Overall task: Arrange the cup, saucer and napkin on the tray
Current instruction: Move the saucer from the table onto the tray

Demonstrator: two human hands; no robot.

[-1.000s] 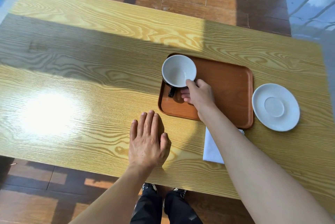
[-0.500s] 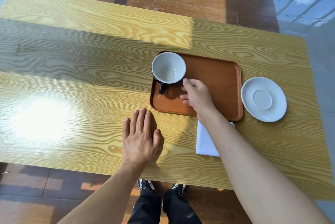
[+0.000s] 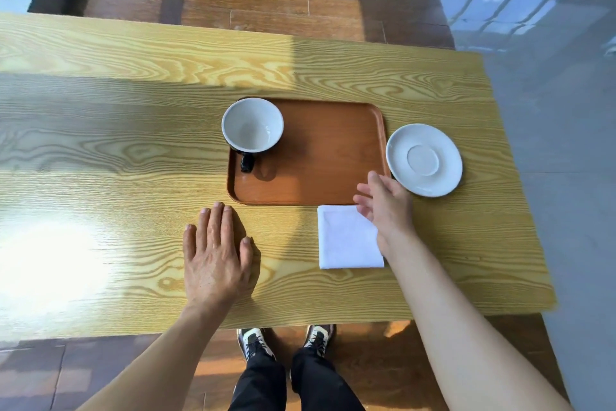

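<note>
A cup (image 3: 252, 125), white inside and dark outside with a dark handle, stands upright in the far left corner of the brown tray (image 3: 333, 160). A white saucer (image 3: 424, 159) lies on the table just right of the tray. A folded white napkin (image 3: 345, 237) lies on the table in front of the tray's near right corner. My right hand (image 3: 386, 202) hovers open over that corner, between napkin and saucer, holding nothing. My left hand (image 3: 216, 255) rests flat on the table, left of the napkin.
The yellow wooden table (image 3: 100, 150) has a bright sun glare on its near left part. Its right edge runs close behind the saucer. My feet and a wooden floor show below the near edge.
My right hand has let go of the cup and moved right and toward me, from beside the cup to the tray's near right corner. The cup stays on the tray. My left hand has not moved.
</note>
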